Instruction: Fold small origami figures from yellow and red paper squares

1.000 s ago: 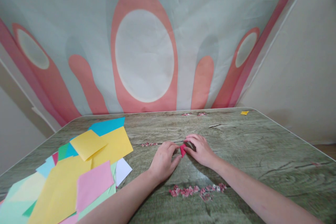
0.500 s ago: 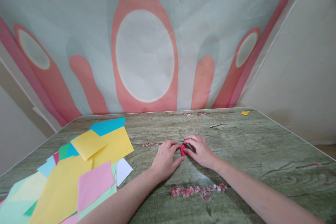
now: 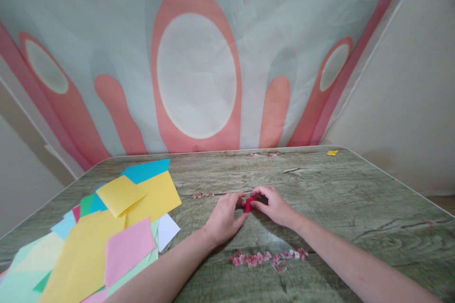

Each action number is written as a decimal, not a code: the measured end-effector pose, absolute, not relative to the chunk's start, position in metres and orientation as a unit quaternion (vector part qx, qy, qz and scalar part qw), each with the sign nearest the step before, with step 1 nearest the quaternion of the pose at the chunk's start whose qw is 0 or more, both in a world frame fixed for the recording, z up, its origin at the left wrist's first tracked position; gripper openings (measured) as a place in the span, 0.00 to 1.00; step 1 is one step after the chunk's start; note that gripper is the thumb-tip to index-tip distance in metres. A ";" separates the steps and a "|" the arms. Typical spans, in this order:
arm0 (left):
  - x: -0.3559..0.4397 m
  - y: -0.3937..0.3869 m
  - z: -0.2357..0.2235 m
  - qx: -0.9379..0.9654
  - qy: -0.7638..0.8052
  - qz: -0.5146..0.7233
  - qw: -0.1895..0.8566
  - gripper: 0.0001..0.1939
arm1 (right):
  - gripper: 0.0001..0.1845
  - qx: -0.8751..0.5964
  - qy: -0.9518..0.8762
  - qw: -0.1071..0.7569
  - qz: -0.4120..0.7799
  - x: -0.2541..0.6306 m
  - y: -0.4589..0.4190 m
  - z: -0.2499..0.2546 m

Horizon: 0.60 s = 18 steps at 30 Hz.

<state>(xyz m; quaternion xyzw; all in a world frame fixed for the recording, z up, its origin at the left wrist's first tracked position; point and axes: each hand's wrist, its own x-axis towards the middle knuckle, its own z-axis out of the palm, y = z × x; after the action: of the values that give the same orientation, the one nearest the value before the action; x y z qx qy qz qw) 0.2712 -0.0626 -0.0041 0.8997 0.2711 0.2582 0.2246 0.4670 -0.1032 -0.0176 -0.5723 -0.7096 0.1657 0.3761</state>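
Observation:
A small piece of folded red paper (image 3: 248,205) is between my two hands, low over the middle of the table. My right hand (image 3: 272,204) pinches its right side with thumb and curled fingers. From the left, my left hand (image 3: 225,215) closes on the paper, fingertips at its upper left edge and thumb by its lower end. The fingers hide part of the paper, so its exact folds are too small to make out.
Coloured paper sheets (image 3: 85,246) lie in an overlapping pile on the left of the wood-patterned table (image 3: 341,208). A small yellow folded piece (image 3: 332,153) lies near the far right corner. Behind the table hangs a grey and pink printed backdrop (image 3: 249,33).
The red paper has tilted and shifted slightly right. My right fingers have curled in more around it, and my left fingers have moved down a little.

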 end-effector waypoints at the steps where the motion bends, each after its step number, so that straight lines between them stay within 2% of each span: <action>1: 0.271 -0.063 -0.004 0.896 0.274 0.258 0.234 0.23 | 0.07 -0.570 -0.703 0.383 0.185 0.466 -0.104 -0.017; 4: 0.272 -0.064 0.000 0.889 0.283 0.258 0.252 0.22 | 0.07 -0.550 -0.692 0.405 0.233 0.463 -0.107 -0.015; 7: 0.273 -0.063 0.005 0.898 0.281 0.238 0.241 0.08 | 0.09 -0.540 -0.684 0.427 0.242 0.459 -0.110 -0.014; 11: 0.274 -0.061 0.008 0.915 0.264 0.214 0.219 0.16 | 0.10 -0.540 -0.680 0.443 0.224 0.455 -0.113 -0.013; 18: 0.273 -0.063 0.006 0.922 0.265 0.212 0.188 0.15 | 0.07 -0.504 -0.729 0.409 0.217 0.452 -0.115 -0.003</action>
<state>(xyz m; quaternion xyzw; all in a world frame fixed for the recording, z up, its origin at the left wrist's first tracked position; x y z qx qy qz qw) 0.2734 -0.0627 0.0057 0.9219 0.2647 0.2117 0.1878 0.4517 -0.1152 -0.0026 -0.5037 -0.7293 0.2171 0.4091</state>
